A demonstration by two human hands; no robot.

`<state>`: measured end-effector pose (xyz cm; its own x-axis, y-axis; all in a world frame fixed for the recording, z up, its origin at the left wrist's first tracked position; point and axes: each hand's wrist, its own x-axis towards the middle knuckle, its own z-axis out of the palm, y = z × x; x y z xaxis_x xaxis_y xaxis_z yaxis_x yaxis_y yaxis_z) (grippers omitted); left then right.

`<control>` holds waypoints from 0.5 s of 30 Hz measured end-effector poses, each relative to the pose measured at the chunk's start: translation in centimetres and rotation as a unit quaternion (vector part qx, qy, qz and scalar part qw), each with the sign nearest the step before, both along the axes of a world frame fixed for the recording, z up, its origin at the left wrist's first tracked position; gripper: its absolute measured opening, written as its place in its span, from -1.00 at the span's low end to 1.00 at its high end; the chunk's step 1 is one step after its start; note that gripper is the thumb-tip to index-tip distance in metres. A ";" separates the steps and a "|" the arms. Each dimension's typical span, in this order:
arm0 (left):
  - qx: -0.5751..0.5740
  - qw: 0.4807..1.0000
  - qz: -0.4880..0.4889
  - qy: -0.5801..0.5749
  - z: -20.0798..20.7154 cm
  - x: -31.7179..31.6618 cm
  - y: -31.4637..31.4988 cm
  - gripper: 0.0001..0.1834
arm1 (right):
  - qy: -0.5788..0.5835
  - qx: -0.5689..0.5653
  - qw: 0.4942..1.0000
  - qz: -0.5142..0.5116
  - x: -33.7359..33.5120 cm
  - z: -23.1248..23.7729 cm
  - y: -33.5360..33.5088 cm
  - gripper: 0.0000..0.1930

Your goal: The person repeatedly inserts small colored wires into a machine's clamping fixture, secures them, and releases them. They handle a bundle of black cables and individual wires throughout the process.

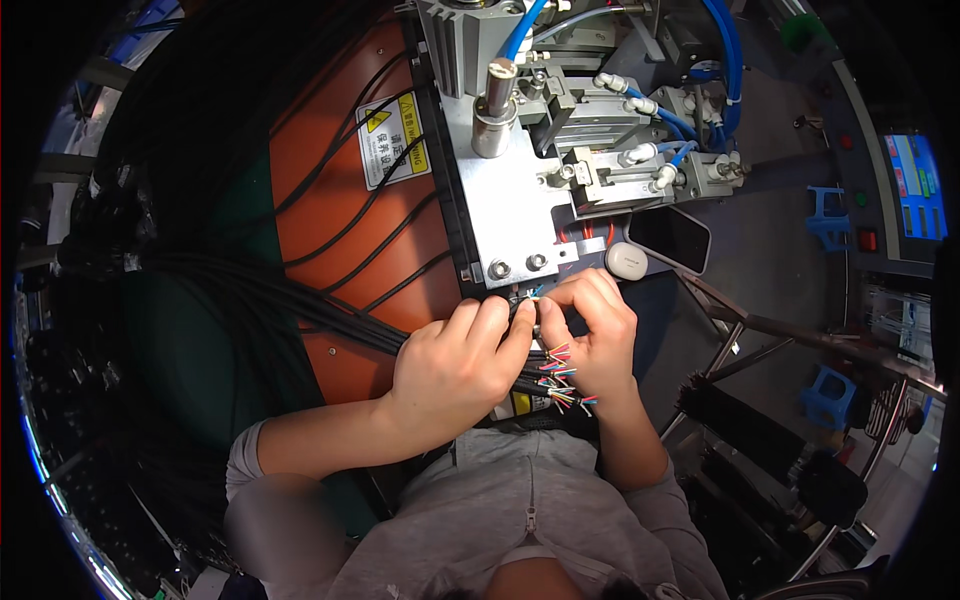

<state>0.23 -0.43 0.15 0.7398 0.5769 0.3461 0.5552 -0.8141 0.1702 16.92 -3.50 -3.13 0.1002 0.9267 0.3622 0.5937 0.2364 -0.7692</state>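
My left hand (450,370) is closed, thumb and forefinger pinched at the end of a black cable just in front of the metal machine's front plate (510,215). Close against it, my right hand (597,335) pinches at the thin coloured wires (535,293) fanning from that cable end. The fingertips hide most of the wires. Below the hands lie several more cable ends with stripped-back jackets, their red, white, green and yellow wires (560,375) spread loose. The black cables (350,320) run from the left and pass under my left hand.
The machine carries pneumatic cylinders (620,180) and blue air hoses (735,60). A smartphone (670,240) and a small white rounded case (627,261) lie right of it. An orange-brown panel (345,235) bears a warning label (395,140). Blue stools (828,395) and a lit screen (918,188) stand far right.
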 end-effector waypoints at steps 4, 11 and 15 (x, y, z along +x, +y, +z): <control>0.013 1.000 -0.014 0.008 0.1 -0.2 0.2 -0.67 | 0.037 0.034 0.998 -0.033 -0.6 -0.6 0.5 -0.91; 0.026 0.998 -0.024 -0.058 -0.7 -0.2 1.3 -0.75 | 0.370 -0.228 0.901 -0.011 0.0 -2.1 0.0 -0.92; 0.016 0.999 -0.002 -0.032 0.0 -0.3 1.0 -0.79 | 0.270 -0.136 0.952 -0.049 -0.8 -2.0 -0.2 -0.90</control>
<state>-0.03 0.60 0.14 0.7177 0.5626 0.4104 0.5415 -0.8214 0.1791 16.12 -3.71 -5.11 0.2938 0.9557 -0.0193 0.1038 -0.0519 -0.9932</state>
